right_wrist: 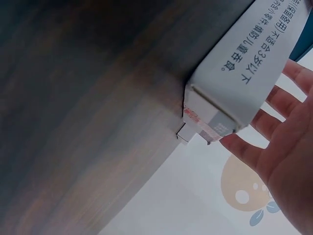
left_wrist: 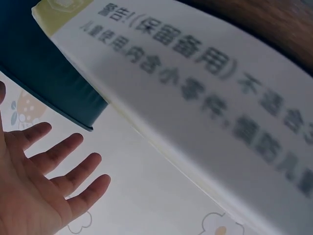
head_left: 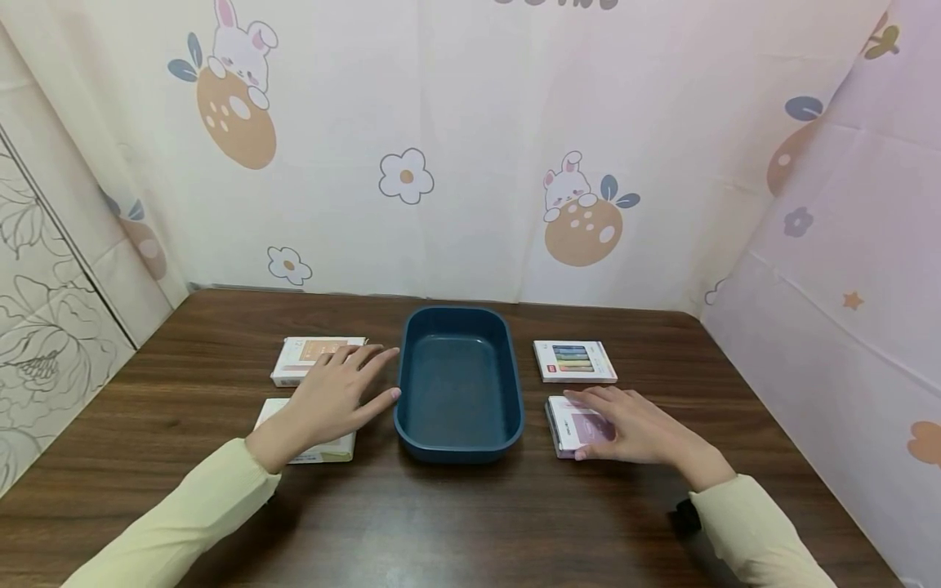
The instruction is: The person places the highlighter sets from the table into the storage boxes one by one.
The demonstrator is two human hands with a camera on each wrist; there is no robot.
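Observation:
A dark blue plastic bin (head_left: 458, 452) sits mid-table. My left hand (head_left: 331, 400) hovers with spread fingers at the bin's left rim, holding nothing. Beneath that hand is a white box with a yellow-green edge (head_left: 323, 452), partly covered by the wrist; its printed side (left_wrist: 186, 93) fills much of the left wrist view. On the right, my right hand (head_left: 631, 426) reaches over a white and purple box (head_left: 566, 426), thumb by its near edge and fingertips by its far edge. In the right wrist view, the fingers extend loosely beyond the box's printed side (right_wrist: 244, 63).
Behind the left hand lies a white box with an orange-brown panel (head_left: 297, 359). A white box picturing coloured sticks (head_left: 575, 376) lies at the back right. The dark wooden table (head_left: 441, 531) meets a patterned curtain (head_left: 470, 229) at its far edge.

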